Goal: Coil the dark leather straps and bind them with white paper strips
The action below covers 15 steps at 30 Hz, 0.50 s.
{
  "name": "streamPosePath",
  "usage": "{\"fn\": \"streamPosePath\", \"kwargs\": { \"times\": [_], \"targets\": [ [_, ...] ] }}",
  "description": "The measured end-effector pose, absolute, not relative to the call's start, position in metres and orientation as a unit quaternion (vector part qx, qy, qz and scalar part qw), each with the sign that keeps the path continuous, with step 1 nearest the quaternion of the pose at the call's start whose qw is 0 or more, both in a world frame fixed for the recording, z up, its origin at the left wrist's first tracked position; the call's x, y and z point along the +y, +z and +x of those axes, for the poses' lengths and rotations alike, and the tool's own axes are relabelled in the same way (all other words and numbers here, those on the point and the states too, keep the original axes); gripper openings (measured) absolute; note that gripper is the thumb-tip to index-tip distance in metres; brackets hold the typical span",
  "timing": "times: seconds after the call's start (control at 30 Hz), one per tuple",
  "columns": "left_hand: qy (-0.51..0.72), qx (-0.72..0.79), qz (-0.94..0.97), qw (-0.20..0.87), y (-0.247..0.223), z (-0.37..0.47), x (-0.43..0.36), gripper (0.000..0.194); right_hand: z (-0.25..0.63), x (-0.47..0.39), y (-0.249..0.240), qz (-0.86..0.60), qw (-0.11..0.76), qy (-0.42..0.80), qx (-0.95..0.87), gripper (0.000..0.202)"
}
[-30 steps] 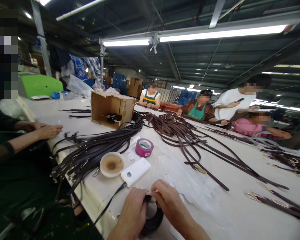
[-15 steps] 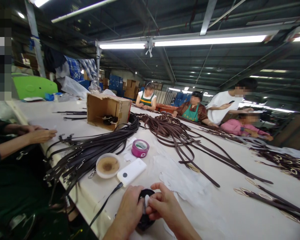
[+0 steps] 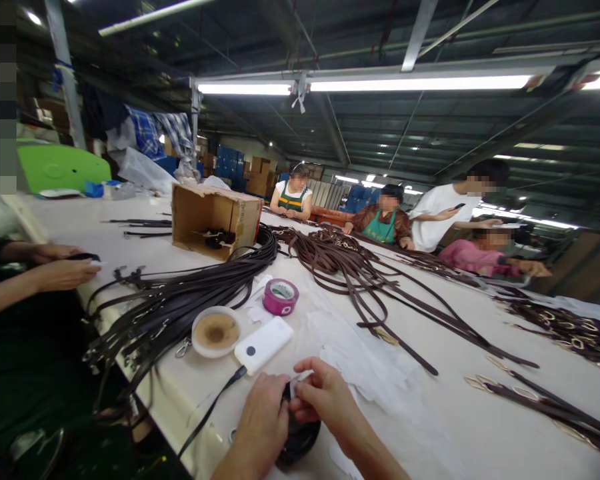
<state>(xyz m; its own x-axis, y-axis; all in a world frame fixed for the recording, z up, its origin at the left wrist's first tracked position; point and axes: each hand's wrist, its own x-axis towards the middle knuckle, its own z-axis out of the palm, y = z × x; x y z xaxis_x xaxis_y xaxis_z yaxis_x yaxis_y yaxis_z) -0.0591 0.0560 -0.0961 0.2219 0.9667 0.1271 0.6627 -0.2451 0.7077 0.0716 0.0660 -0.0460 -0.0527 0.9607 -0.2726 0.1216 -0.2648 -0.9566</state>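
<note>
At the near edge of the table, my left hand (image 3: 260, 417) is closed around the side of a black coiled strap (image 3: 301, 441). My right hand (image 3: 325, 397) pinches a small white slip (image 3: 295, 385) between thumb and fingers, against the upper part of the coil. Part of the coil is hidden behind my fingers. Just beyond my hands lies a white power bank (image 3: 264, 345) with a black cable (image 3: 213, 407) plugged into it. A round dish (image 3: 216, 331) with brownish contents and a purple tape roll (image 3: 281, 297) sit behind it.
Black straps with metal clips (image 3: 180, 297) spread over the left edge. A cardboard box (image 3: 250, 227) lies behind them, brown straps (image 3: 330, 257) to its right. A co-worker's hands (image 3: 63, 270) hold a black strap at left. Other people sit and stand across the white table (image 3: 430, 427).
The coil has tilted in my hands, and the white slip now sits higher, near its top edge. The co-worker's hands at left have shifted, showing more of their black strap.
</note>
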Motion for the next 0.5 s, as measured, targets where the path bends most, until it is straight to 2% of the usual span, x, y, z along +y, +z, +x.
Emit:
{"fn": "streamPosePath", "kwargs": {
  "times": [0.5],
  "targets": [
    [0.3,0.548,0.732,0.271,-0.0966,-0.0596,0.0554,0.036,0.0737,0.0658,-0.0524,-0.565,0.393,0.546,-0.478,0.033]
  ]
}}
